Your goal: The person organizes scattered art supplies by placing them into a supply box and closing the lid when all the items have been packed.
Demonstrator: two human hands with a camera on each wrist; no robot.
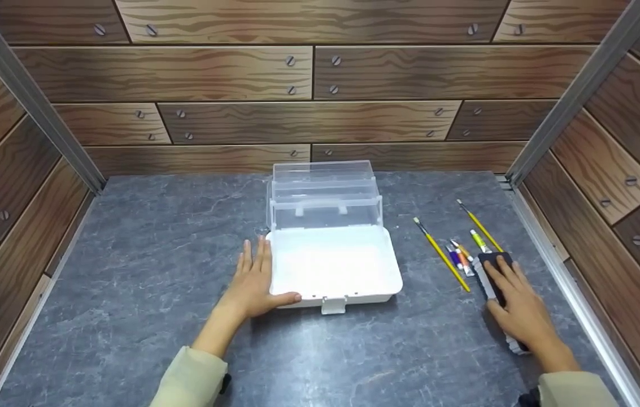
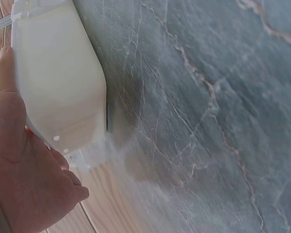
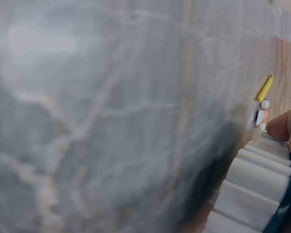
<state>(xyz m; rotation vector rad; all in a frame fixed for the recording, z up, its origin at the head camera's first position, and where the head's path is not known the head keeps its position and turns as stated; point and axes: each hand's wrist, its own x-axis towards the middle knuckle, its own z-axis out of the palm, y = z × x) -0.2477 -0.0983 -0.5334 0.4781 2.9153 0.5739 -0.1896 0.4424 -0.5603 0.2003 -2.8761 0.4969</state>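
Note:
A white plastic box [image 1: 334, 263] stands in the middle of the table, its clear lid [image 1: 325, 195] tipped back behind it. My left hand [image 1: 252, 285] lies against its left side, fingers extended and thumb along the front left rim; the left wrist view shows this hand [image 2: 24, 160] beside the box wall [image 2: 63, 68]. On the right, my right hand [image 1: 520, 308] rests on a dark-topped block with white ribbed sides [image 1: 483, 277], its fingers extended over the top and thumb by the left edge. The ribbed side [image 3: 254, 187] fills a corner of the right wrist view.
Left of the ribbed block lies a yellow-handled paintbrush [image 1: 444, 254]; another brush [image 1: 480, 226] lies farther back. Several small paint tubes [image 1: 461, 260] lie between them, with a yellow-green tube [image 1: 479, 240] near the block. A metal rail [image 1: 568, 282] borders the table's right side.

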